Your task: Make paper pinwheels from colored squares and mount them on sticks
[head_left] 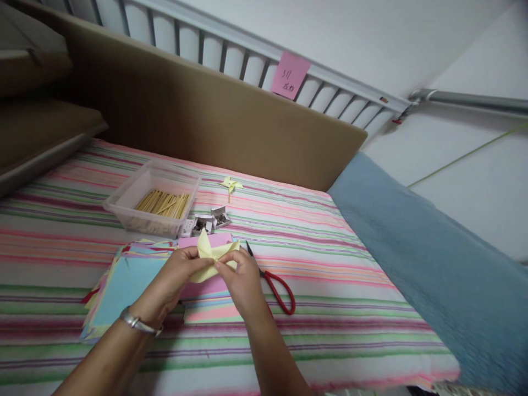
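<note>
Pinching a folded yellow paper [212, 253] w/ thumb + fingertips of left hand [181, 269] and right hand [239, 278], hands almost touching, held just above a pink sheet [206, 287]. No print on the paper. One pointed flap up toward 12 o'clock; long axis approx 8 to 2. Silver bracelet [138, 323] on left wrist.

At 3 o'clock, just beside right hand: red-handled scissors [277, 290], flat, tips to 11, handles to 5. At 8–9 o'clock, under left hand: loose stack of coloured paper [124, 286], blue on top. At 12, near: small open boxes [208, 221], lettering too small to read. At 11: clear tub [124, 199] w/ wooden sticks [163, 203]. Farther at 12–1: yellow pinwheel [230, 185], lying apart.

All on striped bed cover [330, 258]; bare stretch at 3–4 o'clock as far as blue blanket [433, 264]; near edge at 6. Brown board [206, 115] closing off 12. Above, on white rail: pink note [290, 75], handwritten "311", 2nd line illegible.
</note>
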`<state>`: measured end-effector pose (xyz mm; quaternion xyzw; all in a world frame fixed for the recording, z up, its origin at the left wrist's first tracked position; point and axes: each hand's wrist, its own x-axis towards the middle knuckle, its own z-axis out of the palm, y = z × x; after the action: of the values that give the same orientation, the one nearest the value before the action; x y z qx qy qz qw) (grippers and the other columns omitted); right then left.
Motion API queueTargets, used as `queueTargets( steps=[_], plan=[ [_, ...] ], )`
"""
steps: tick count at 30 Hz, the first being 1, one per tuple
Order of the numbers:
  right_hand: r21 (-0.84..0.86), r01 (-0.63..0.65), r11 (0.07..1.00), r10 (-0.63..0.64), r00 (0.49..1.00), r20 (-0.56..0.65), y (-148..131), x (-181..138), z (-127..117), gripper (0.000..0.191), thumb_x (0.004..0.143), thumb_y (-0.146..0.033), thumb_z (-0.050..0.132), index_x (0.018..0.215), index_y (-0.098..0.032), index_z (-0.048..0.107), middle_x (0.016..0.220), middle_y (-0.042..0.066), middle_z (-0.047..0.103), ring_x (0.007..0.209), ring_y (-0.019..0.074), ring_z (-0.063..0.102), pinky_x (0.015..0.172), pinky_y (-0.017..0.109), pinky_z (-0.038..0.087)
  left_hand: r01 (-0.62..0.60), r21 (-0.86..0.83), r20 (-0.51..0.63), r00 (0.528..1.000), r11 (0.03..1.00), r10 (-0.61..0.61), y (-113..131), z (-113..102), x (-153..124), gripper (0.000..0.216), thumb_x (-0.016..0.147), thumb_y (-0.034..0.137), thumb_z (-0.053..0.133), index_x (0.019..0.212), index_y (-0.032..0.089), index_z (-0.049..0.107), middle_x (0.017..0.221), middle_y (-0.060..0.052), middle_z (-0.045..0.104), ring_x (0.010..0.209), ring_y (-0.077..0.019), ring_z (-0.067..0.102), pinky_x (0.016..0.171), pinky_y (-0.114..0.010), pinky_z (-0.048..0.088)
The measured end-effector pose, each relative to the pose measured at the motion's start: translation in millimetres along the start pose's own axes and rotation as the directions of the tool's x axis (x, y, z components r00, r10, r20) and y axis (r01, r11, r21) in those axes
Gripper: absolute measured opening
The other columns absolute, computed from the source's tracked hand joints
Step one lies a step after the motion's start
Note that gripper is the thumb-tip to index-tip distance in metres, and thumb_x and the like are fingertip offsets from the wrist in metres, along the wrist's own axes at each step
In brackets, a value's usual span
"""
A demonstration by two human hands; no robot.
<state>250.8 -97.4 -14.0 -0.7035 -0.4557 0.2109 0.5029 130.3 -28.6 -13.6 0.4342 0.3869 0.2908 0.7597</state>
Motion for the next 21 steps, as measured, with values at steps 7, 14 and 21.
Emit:
queueTargets(
  steps=[7,14,21],
  plan=[
    [-0.050,-0.029,0.998,0.028,1.000,-0.006,1.7,-0.5,2.4,0.008,0.065,-0.016,0.064,0.060,-0.019,0.058,0.076,0.001,0.059,0.082,0.0196,0.057,0.078,0.031,0.042,0.001,0.024,-0.008,1.000,1.000,-0.001,-3.4,0.1,1.2,0.017,0.055,0.021,0.076,0.070,0.014,0.073,0.065,-0.004,0.071,0.055,-0.0137,0.059,0.057,-0.022,0.041],
    [-0.093,-0.060,0.994,0.054,0.996,-0.067,-11.0,1.1,-26.1,0.044,0.067,-0.022,0.066,0.110,-0.023,0.058,0.114,0.005,0.060,0.106,0.0247,0.053,0.091,0.038,0.039,0.004,0.184,-0.035,0.999,0.983,0.002,-5.3,-8.2,7.2,0.013,0.054,0.021,0.073,0.064,0.013,0.072,0.058,-0.005,0.068,0.049,-0.0142,0.055,0.050,-0.022,0.037],
    [-0.176,0.134,0.975,-0.083,0.959,0.270,-11.6,-7.6,-27.3,0.069,0.065,-0.006,0.056,0.129,-0.031,0.049,0.087,0.002,0.065,0.078,0.0196,0.060,0.074,0.031,0.046,-0.057,0.388,0.211,0.977,0.920,-0.029,-15.9,-4.2,5.0,0.012,0.060,0.023,0.066,0.064,0.012,0.069,0.050,0.002,0.055,0.043,-0.0085,0.037,0.044,-0.020,0.024]
  ],
)
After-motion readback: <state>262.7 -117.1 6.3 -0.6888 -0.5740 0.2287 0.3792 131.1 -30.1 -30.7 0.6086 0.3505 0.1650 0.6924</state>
